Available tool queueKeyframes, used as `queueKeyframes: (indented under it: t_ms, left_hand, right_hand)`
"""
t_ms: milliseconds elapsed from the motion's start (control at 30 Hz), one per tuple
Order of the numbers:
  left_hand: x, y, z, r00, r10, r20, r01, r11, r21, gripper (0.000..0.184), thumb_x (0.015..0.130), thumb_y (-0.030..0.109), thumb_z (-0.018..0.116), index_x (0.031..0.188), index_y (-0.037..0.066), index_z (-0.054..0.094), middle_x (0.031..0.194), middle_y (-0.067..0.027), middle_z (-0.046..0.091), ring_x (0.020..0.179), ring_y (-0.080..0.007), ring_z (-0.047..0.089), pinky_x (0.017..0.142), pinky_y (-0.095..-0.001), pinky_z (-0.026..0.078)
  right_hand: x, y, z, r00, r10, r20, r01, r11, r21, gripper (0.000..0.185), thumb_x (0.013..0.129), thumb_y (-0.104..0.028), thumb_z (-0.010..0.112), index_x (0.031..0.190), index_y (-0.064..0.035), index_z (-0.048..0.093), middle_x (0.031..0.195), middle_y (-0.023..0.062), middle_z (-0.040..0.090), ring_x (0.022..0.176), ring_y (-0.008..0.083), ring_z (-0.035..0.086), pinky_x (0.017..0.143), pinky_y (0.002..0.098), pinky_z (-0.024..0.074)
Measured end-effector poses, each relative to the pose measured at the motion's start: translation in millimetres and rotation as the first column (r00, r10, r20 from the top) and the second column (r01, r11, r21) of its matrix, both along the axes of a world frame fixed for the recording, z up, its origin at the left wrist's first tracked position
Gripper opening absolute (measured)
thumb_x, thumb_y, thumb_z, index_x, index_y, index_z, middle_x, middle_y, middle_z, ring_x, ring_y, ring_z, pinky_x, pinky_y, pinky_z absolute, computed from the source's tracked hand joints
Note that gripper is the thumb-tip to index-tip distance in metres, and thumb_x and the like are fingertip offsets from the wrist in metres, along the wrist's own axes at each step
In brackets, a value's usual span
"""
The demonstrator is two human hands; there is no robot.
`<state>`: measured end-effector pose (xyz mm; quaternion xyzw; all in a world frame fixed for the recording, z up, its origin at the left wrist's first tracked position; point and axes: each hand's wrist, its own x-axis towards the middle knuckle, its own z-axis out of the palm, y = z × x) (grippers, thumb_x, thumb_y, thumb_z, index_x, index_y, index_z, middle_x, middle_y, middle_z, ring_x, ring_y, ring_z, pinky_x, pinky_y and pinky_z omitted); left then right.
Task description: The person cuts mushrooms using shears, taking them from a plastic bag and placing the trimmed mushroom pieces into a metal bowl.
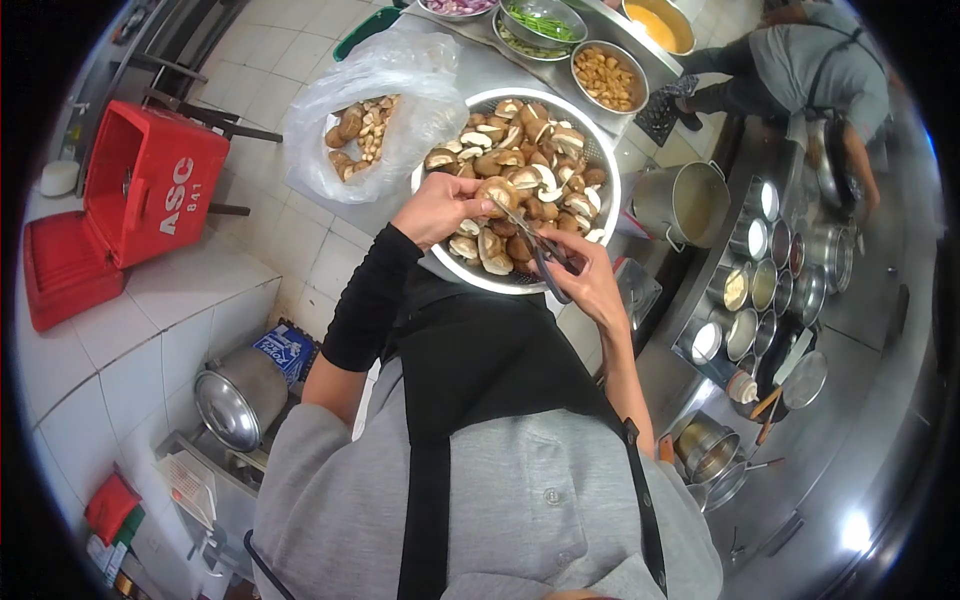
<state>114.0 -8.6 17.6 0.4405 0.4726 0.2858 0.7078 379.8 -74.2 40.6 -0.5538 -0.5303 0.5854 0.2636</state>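
Observation:
Over a large metal colander (612, 190) full of whole and cut brown mushrooms (495, 250), my left hand (440, 208) pinches one brown mushroom (497, 196) by its edge. The fingers of my right hand (588, 275) are around the dark handles of a pair of scissors (545, 252), whose blades point up and left to the held mushroom. Whether the blades touch or cut it is too small to tell. Left of the colander, an open clear plastic bag (420, 80) holds more mushrooms and small pale stem pieces (372, 130).
Bowls of brown chunks (608, 78), green vegetables (540, 22) and orange liquid (657, 25) stand beyond the colander. A red box (150, 185) is at the left. At the right are a large pot (683, 203), a counter with containers (765, 285) and another person (815, 70).

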Motion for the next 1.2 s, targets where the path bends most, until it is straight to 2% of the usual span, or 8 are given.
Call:
queueKeyframes:
  t_ms: [267,367,400,633,800,933,1067,1200]
  left_hand:
    - [7.7,3.3,-34.6,0.983,-0.071,-0.171,0.074,0.997,0.012,0.033,0.092,0.012,0.072,0.118,-0.007,0.072,0.089,-0.0099,0.075,0.082,-0.0150,0.068,0.078,-0.0313,0.055]
    - [30.7,-19.1,-1.7,0.859,0.214,-0.465,-0.029,0.928,0.373,0.043,0.089,0.010,0.069,0.127,-0.008,0.065,0.083,-0.0142,0.074,0.076,-0.0283,0.070,0.075,-0.0394,0.056]
    - [33.6,-18.5,22.0,0.832,0.110,-0.543,0.052,0.960,0.274,0.049,0.086,0.009,0.069,0.132,-0.005,0.061,0.097,-0.0198,0.070,0.093,-0.0393,0.067,0.084,-0.0444,0.054]
    - [59.5,-25.6,4.7,0.782,0.402,-0.477,0.274,0.466,0.841,0.061,0.086,0.019,0.073,0.144,0.013,0.056,0.142,-0.0169,0.050,0.133,-0.0398,0.044,0.111,-0.0536,0.033]
    - [87.1,-3.5,-30.5,0.505,0.275,-0.818,0.755,0.318,0.573,0.057,0.101,0.051,0.052,0.153,0.028,0.051,0.169,-0.0004,0.030,0.156,-0.0459,0.019,0.115,-0.0799,0.009]
    - [83.1,-5.7,-31.5,0.530,0.296,-0.795,0.734,0.310,0.604,0.056,0.100,0.051,0.054,0.152,0.029,0.051,0.169,-0.0043,0.030,0.154,-0.0462,0.022,0.113,-0.0833,0.006]
    - [60.9,-11.1,-0.3,0.748,0.264,-0.609,0.528,0.321,0.786,0.056,0.097,0.042,0.063,0.151,0.030,0.052,0.165,-0.0065,0.037,0.153,-0.0387,0.029,0.119,-0.0748,0.008]
    - [-10.1,-13.6,5.2,0.751,0.588,-0.301,0.061,0.392,0.918,0.031,0.081,-0.002,0.062,0.109,0.007,0.072,0.115,-0.0147,0.068,0.110,-0.0363,0.064,0.096,-0.0447,0.051]
  right_hand:
    - [12.3,-19.8,-17.4,0.992,-0.107,-0.065,0.099,0.988,-0.117,0.041,0.092,-0.004,0.073,0.133,-0.0017,0.070,0.091,0.0023,0.076,0.074,0.0025,0.059,0.065,0.0209,0.0448]
    - [18.8,-23.6,-18.8,0.991,-0.117,-0.063,0.108,0.985,-0.136,0.042,0.093,-0.002,0.071,0.134,-0.0002,0.068,0.089,0.0016,0.075,0.073,0.0023,0.059,0.064,0.0194,0.0441]
    - [20.9,-25.1,-14.7,0.986,-0.137,-0.094,0.123,0.982,-0.142,0.042,0.093,-0.002,0.071,0.135,0.0005,0.068,0.088,0.0011,0.074,0.072,0.0024,0.058,0.063,0.0191,0.0433]
    - [56.1,-37.5,-41.6,0.862,-0.379,-0.336,0.403,0.915,0.002,0.045,0.094,0.000,0.070,0.138,0.0021,0.063,0.085,-0.0013,0.068,0.069,0.0017,0.054,0.059,0.0185,0.0384]
    - [49.3,-22.3,-75.3,0.841,-0.499,-0.208,0.519,0.853,0.054,0.041,0.097,-0.003,0.068,0.138,0.0012,0.064,0.086,-0.0015,0.068,0.069,0.0016,0.053,0.059,0.0186,0.0374]
    - [48.1,-24.3,-77.3,0.821,-0.532,-0.208,0.559,0.822,0.104,0.040,0.098,-0.002,0.065,0.137,-0.0007,0.065,0.087,-0.0005,0.070,0.066,0.0024,0.054,0.054,0.0193,0.0383]
    - [47.0,-23.8,-67.0,0.805,-0.550,-0.221,0.585,0.799,0.140,0.041,0.098,0.001,0.061,0.139,0.0003,0.063,0.084,0.0001,0.065,0.062,0.0047,0.054,0.049,0.0198,0.0401]
    - [48.4,-21.9,-43.1,0.816,-0.530,-0.229,0.573,0.793,0.206,0.043,0.098,0.002,0.061,0.141,0.0014,0.061,0.084,0.0006,0.064,0.062,0.0048,0.054,0.050,0.0202,0.0405]
